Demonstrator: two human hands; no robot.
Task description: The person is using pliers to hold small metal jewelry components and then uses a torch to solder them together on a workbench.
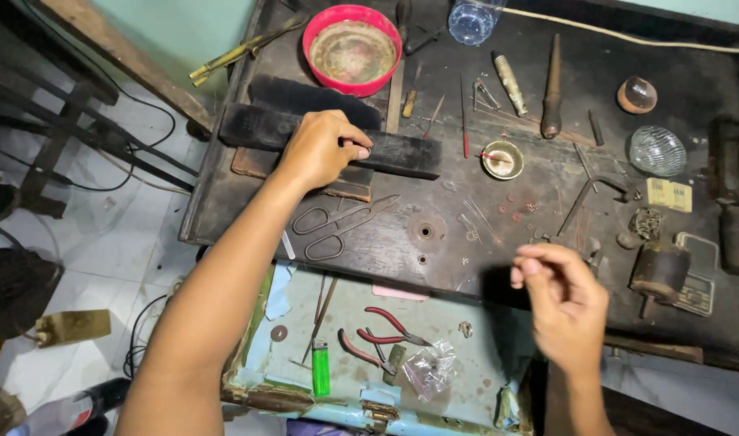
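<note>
My left hand (325,148) rests on a charred black wooden block (402,153) on the dark workbench (466,202), its thumb and forefinger pinched on a small ring-like piece at the fingertips. My right hand (559,299) hovers over the bench's front edge with fingers curled together; anything between them is too small to make out. Metal scissors (337,226) lie just below my left hand. A small brass dish (502,159) with a red-tipped stick sits to the right of the block.
A red bowl (352,48) stands at the back, near a clear bottle (472,20). Files, punches and a glass dome (657,150) crowd the right side. An open drawer (482,355) below holds red-handled pliers (386,331), a green lighter (320,367) and a plastic bag.
</note>
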